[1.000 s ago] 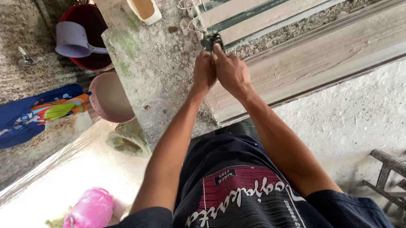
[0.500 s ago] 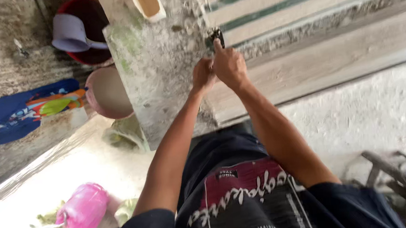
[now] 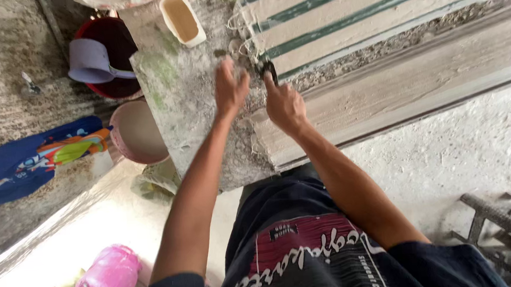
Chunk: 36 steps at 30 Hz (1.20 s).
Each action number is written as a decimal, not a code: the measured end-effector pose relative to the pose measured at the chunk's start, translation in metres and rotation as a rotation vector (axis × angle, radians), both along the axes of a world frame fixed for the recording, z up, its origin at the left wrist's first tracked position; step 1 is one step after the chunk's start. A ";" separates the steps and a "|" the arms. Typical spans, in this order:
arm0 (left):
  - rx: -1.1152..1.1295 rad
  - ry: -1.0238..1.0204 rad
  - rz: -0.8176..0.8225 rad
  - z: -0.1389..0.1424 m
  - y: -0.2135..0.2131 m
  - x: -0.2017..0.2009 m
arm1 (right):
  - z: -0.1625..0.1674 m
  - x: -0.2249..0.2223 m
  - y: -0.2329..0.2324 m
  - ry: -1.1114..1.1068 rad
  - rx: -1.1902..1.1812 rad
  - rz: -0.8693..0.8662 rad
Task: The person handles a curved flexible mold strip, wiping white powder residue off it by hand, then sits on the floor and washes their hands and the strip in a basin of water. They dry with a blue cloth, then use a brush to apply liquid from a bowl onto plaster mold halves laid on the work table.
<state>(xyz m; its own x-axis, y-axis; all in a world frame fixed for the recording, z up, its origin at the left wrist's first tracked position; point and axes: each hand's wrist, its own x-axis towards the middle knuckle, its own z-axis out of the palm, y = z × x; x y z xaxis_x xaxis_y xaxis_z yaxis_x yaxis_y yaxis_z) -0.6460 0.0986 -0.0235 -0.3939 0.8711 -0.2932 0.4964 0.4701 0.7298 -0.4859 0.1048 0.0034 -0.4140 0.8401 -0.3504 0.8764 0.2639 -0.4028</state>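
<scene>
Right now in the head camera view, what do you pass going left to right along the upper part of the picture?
Blue printed cloth → lavender scoop in the red bucket → cream rectangular tub → left hand → right hand holding a dark tool → green-striped moulding strips.

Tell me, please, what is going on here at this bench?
A person stands at a rough concrete slab. The right hand grips a small dark tool at the wire-tied end of a long white moulding. The left hand rests open on the slab beside it. A cream tub sits nearby.
</scene>
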 end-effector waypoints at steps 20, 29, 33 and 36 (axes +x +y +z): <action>-0.563 0.101 -0.650 0.045 0.157 0.034 | 0.003 -0.010 -0.003 0.046 -0.171 0.001; -0.742 -0.006 -0.623 0.041 0.176 0.038 | 0.005 -0.016 0.014 0.015 0.039 0.043; -0.726 0.050 -0.734 0.037 0.179 0.038 | -0.001 -0.018 0.024 0.020 -0.204 -0.018; -0.706 0.024 -0.715 0.037 0.176 0.035 | 0.000 -0.022 0.033 0.064 -0.030 0.037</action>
